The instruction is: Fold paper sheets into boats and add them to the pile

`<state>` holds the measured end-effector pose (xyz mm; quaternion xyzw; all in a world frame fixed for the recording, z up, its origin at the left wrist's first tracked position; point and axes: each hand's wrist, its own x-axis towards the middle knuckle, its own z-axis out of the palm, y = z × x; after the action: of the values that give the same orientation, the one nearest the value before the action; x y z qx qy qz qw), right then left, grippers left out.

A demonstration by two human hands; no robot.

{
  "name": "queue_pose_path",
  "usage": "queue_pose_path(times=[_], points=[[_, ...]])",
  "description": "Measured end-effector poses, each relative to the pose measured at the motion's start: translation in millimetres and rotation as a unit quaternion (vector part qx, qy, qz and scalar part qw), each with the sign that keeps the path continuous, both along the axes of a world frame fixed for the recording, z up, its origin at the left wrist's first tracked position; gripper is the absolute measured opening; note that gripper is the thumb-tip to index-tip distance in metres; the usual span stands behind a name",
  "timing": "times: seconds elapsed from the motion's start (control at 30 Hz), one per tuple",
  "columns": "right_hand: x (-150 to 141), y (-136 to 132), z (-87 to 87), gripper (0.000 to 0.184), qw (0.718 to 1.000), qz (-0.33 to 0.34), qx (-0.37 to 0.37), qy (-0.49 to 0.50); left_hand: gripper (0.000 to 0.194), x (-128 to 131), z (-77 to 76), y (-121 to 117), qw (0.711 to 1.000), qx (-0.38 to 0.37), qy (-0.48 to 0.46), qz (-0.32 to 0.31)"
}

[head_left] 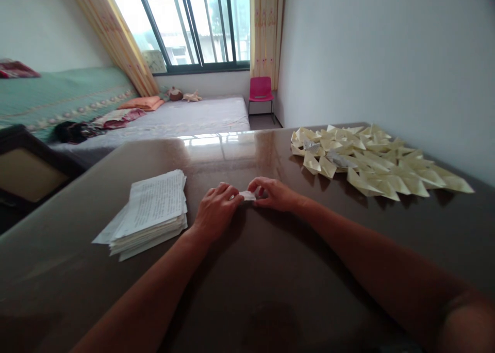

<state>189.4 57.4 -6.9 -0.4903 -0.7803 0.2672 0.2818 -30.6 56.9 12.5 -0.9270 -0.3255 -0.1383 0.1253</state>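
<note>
A small folded piece of white paper [247, 195] is between my two hands, just above or on the brown table top. My left hand [217, 207] has its fingers closed on the paper's left end. At the right end, my right hand [274, 194] pinches it between thumb and bent fingers. Much of the paper is hidden by the fingers. Left of my left hand lies a stack of printed sheets [154, 201], its edges uneven. Folded cream paper boats [371, 157] crowd the table's far right, a couple of them greyish with print.
The glossy brown table [247, 281] reaches toward a bed [216, 113] under the window. A dark chair [31, 172] stands at the table's left side. A pink chair [261, 89] is by the far wall. The white wall [386, 53] runs along the right.
</note>
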Motion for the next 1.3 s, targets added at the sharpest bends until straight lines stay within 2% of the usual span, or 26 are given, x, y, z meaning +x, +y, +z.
queue_pose_path(times=[0.07, 0.13, 0.33, 0.47, 0.57, 0.67, 0.73, 0.83, 0.93, 1.07, 1.3], points=[[5, 2, 2.2, 0.057, 1.000, 0.008, -0.029, -0.004, 0.019, -1, 1.5, 0, 1.000, -0.005, 0.014, 0.000], [11, 2, 5.6, 0.067, 0.998, 0.021, -0.066, -0.009, 0.021, -1, 3.6, -2, 1.000, -0.011, 0.018, -0.003], [16, -1, 19.1, 0.040, 0.976, 0.085, -0.185, 0.070, 0.025, -2, 9.6, -8, 0.999, -0.032, -0.022, -0.003], [14, -1, 22.6, 0.049, 0.969, 0.069, -0.208, 0.117, 0.026, -5, 11.0, -6, 0.996, -0.059, -0.060, -0.003], [12, -1, 21.8, 0.049, 0.963, 0.072, -0.214, 0.144, 0.028, -8, 12.0, -2, 0.995, -0.068, -0.071, 0.004], [8, -2, 21.0, 0.047, 0.962, 0.080, -0.210, 0.152, 0.029, -8, 11.3, 0, 0.995, -0.080, -0.066, 0.010], [5, -3, 20.8, 0.044, 0.966, 0.063, -0.199, 0.152, 0.030, -6, 9.3, 1, 0.994, -0.082, -0.064, 0.015], [2, -3, 19.4, 0.040, 0.971, 0.027, -0.192, 0.142, 0.031, -1, 4.8, 2, 0.996, -0.040, -0.082, 0.024], [2, -2, 16.4, 0.034, 0.978, -0.001, -0.181, 0.102, 0.030, 4, -0.8, 5, 0.997, 0.001, -0.072, -0.004], [2, -1, 14.4, 0.025, 0.990, -0.035, -0.138, 0.017, 0.032, 10, -9.5, 9, 0.998, -0.036, -0.040, -0.043], [-5, 0, 9.3, 0.013, 0.991, -0.093, -0.028, -0.092, 0.030, 15, -15.5, 15, 0.997, -0.077, -0.024, -0.020]])
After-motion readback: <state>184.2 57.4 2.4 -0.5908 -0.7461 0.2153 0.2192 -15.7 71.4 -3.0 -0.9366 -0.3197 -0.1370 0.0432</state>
